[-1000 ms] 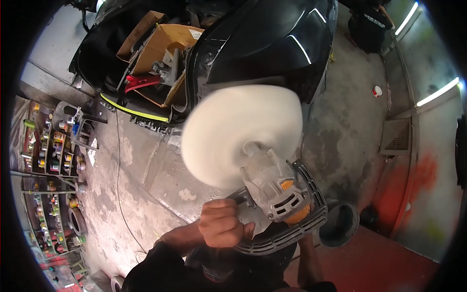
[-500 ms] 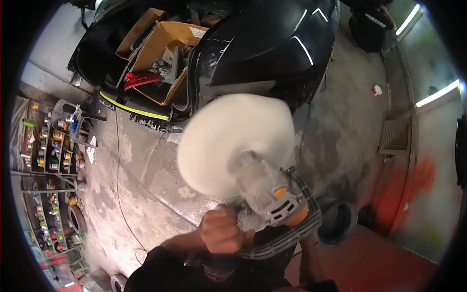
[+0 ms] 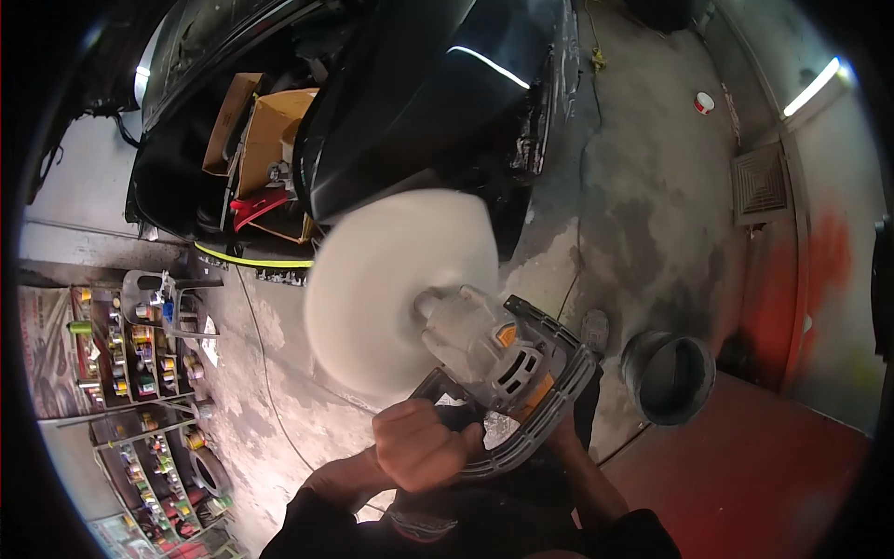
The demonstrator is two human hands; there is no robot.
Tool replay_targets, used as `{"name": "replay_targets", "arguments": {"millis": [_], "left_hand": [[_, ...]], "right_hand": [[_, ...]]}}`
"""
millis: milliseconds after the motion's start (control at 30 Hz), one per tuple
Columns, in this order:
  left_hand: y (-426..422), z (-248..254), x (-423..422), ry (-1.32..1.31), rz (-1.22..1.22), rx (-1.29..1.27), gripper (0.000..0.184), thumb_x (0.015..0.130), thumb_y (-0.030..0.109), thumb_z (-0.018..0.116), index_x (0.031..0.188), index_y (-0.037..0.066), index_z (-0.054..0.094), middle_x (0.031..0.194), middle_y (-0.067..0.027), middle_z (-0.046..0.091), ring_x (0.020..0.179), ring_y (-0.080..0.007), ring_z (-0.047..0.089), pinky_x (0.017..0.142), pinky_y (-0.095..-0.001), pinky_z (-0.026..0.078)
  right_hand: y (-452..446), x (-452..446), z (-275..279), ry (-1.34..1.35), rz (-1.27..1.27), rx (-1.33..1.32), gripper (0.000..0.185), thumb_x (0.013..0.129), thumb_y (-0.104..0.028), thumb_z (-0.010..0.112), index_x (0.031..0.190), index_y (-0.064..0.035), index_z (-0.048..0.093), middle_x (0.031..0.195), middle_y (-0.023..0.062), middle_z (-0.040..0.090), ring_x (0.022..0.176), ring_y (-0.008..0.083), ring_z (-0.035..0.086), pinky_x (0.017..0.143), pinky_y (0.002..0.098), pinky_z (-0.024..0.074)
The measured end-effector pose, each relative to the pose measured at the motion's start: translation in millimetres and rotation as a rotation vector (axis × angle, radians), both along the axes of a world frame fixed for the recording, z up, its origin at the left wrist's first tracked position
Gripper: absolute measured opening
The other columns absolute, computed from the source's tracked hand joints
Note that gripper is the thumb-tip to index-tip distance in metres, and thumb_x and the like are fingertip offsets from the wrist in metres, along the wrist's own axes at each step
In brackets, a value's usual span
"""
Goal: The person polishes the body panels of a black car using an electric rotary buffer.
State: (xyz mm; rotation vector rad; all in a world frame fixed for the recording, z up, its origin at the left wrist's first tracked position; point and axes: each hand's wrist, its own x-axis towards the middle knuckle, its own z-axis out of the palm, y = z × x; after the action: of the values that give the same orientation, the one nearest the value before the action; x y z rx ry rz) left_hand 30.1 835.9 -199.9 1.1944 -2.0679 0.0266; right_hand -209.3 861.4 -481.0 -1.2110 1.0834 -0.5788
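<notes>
Clenched around the left side of a black, slotted, loop-shaped handle [image 3: 526,447]: the bare left hand [image 3: 424,447], fingers wrapped into a fist. On the far side of the same handle, mostly hidden: the bare right hand [image 3: 562,436]; cannot tell whether closed or spread.

Supported by this grip, in front of the body and clear of the stained grey concrete floor [image 3: 643,214]: a grey power polisher with orange inserts [image 3: 470,345], housing angled up and to the left in view. Mounted at the outer end: a large white round pad [image 3: 391,289], blurred as if spinning. Overlapped in view by the pad's upper edge: a glossy black curved vehicle panel [image 3: 410,102]. Cannot tell touching from apart at that overlap.

Changed within the last second: viewpoint rotated; panel, polisher and pad all shifted leftward in view; a grey shoe [image 3: 594,331] now visible beside the handle. Unchanged: left fist closed, pad blurred. Meaning for the work in hand, as a judgement: stance and tool angle under adjustment, pad kept close to the panel.

Farther out, left of the panel: an open brown cardboard box [image 3: 270,140] with a red curved part [image 3: 261,207]. Right of the polisher: a round dark-grey open tub [image 3: 643,373].
</notes>
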Motion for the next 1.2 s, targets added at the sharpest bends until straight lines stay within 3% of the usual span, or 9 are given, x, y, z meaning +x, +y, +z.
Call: {"name": "replay_targets", "arguments": {"millis": [67, 233, 467, 600, 633, 867, 967, 1167, 1200], "left_hand": [[-14, 5, -10, -0.006, -0.008, 0.018, 0.028, 0.067, -0.005, 0.076, 0.061, 0.006, 0.052, 0.052, 0.0020, 0.036, 0.041, -0.0139, 0.039, 0.041, -0.0276, 0.032], [-66, 19, -32, 0.046, -0.008, -0.013, 0.023, 0.065, -0.005, 0.076, 0.064, 0.004, 0.055, 0.051, 0.0009, 0.037, 0.040, -0.0155, 0.040, 0.039, -0.0293, 0.031], [-67, -8, -27, 0.164, 0.029, -0.208, 0.025, 0.061, -0.004, 0.077, 0.063, 0.003, 0.052, 0.051, -0.0006, 0.037, 0.040, -0.0163, 0.039, 0.039, -0.0285, 0.028], [-23, -29, -1, 0.235, 0.003, -0.227, 0.025, 0.066, -0.009, 0.070, 0.062, 0.004, 0.048, 0.051, -0.0007, 0.037, 0.041, -0.0166, 0.041, 0.041, -0.0285, 0.037], [-13, -31, 8, 0.224, -0.015, -0.205, 0.028, 0.070, -0.008, 0.075, 0.062, 0.003, 0.051, 0.052, -0.0005, 0.038, 0.041, -0.0166, 0.041, 0.040, -0.0294, 0.033], [4, -56, 21, 0.345, -0.038, -0.255, 0.032, 0.071, -0.010, 0.073, 0.062, 0.004, 0.046, 0.054, -0.0016, 0.038, 0.041, -0.0185, 0.041, 0.040, -0.0306, 0.035], [9, -68, 28, 0.317, -0.065, -0.231, 0.024, 0.071, -0.008, 0.070, 0.066, 0.004, 0.050, 0.055, -0.0028, 0.045, 0.044, -0.0183, 0.047, 0.048, -0.0328, 0.048], [-2, -76, 36, 0.302, -0.053, -0.280, 0.024, 0.072, -0.007, 0.071, 0.070, 0.004, 0.050, 0.054, -0.0020, 0.044, 0.045, -0.0180, 0.048, 0.048, -0.0324, 0.047], [6, -78, 27, 0.336, 0.011, -0.253, 0.025, 0.072, -0.007, 0.072, 0.069, 0.004, 0.050, 0.054, -0.0021, 0.044, 0.044, -0.0183, 0.048, 0.048, -0.0322, 0.047]], "right_hand": [[-6, -2, 9, 0.003, -0.072, 0.046, 0.074, 0.065, -0.027, 0.093, 0.122, -0.0040, 0.053, 0.106, 0.0144, 0.072, 0.100, 0.0269, 0.073, 0.088, 0.0355, 0.0558], [-48, -18, 69, 0.077, -0.011, -0.072, 0.072, 0.065, -0.027, 0.093, 0.121, -0.0040, 0.054, 0.107, 0.0145, 0.072, 0.101, 0.0270, 0.071, 0.089, 0.0370, 0.0552], [-47, -29, 38, 0.169, 0.019, -0.211, 0.072, 0.066, -0.027, 0.092, 0.122, -0.0039, 0.054, 0.107, 0.0149, 0.071, 0.103, 0.0276, 0.070, 0.089, 0.0386, 0.0547], [-30, -26, 33, 0.235, 0.042, -0.252, 0.072, 0.067, -0.027, 0.092, 0.123, -0.0039, 0.053, 0.107, 0.0151, 0.070, 0.103, 0.0279, 0.070, 0.089, 0.0395, 0.0545], [-27, -24, 32, 0.248, 0.035, -0.266, 0.072, 0.067, -0.027, 0.092, 0.123, -0.0038, 0.053, 0.107, 0.0151, 0.070, 0.104, 0.0280, 0.070, 0.089, 0.0397, 0.0544], [-24, -37, 9, 0.246, -0.102, -0.344, 0.076, 0.069, -0.026, 0.091, 0.128, -0.0032, 0.049, 0.110, 0.0161, 0.068, 0.104, 0.0295, 0.069, 0.089, 0.0418, 0.0540], [-22, -53, -9, 0.181, -0.134, -0.348, 0.081, 0.068, -0.026, 0.092, 0.131, -0.0028, 0.046, 0.112, 0.0161, 0.067, 0.103, 0.0301, 0.069, 0.088, 0.0420, 0.0542], [-38, -36, 17, 0.302, -0.019, -0.541, 0.085, 0.068, -0.026, 0.092, 0.134, -0.0002, 0.046, 0.113, 0.0177, 0.068, 0.104, 0.0306, 0.069, 0.090, 0.0409, 0.0537], [-37, -42, 27, 0.349, 0.022, -0.476, 0.086, 0.067, -0.027, 0.093, 0.134, 0.0001, 0.046, 0.114, 0.0181, 0.067, 0.106, 0.0309, 0.068, 0.091, 0.0409, 0.0536]]}}
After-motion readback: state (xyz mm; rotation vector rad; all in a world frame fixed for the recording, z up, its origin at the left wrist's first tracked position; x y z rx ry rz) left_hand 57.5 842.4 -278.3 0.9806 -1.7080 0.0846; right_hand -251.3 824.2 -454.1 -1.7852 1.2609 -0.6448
